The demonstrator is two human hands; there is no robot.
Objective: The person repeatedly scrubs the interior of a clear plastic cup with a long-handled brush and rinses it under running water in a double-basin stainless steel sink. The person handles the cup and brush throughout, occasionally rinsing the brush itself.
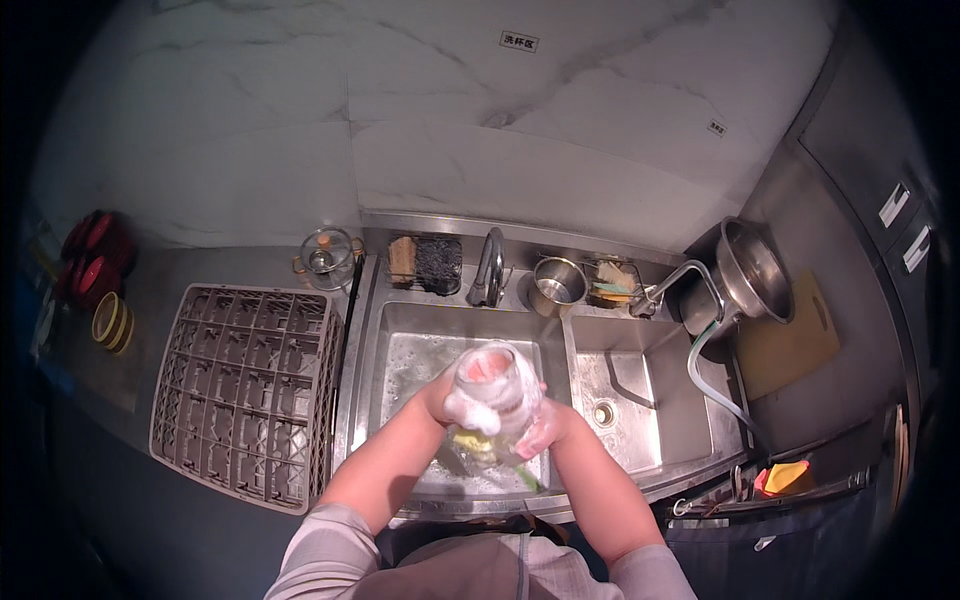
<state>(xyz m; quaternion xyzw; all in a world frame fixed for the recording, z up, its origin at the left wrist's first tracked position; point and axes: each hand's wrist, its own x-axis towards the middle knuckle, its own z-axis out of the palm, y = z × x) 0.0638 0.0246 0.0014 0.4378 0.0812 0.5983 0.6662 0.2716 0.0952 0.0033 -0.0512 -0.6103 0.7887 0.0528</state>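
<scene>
A clear jar or pitcher [504, 405], coated in white suds, is held above the left basin of a steel sink [559, 337], its round mouth towards the wall. My left hand [452, 390] grips its left side, the fingers largely hidden by foam. On the other side my right hand [546, 429] is closed around the lower part, foam on its fingers. A yellow sponge or scrubber [474, 441] shows against the vessel's underside; whether a hand holds it I cannot tell. Soapy water lies in the basin, and a green strip [529, 478] shows near its front edge.
A grey compartmented dish rack [321, 390] stands left of the sink, a lidded glass pot [328, 259] behind it. Along the back are a faucet [491, 266], a steel pot [557, 286] and wire baskets. A hose [705, 382], metal bowls [754, 270] and a cutting board [795, 337] are at right.
</scene>
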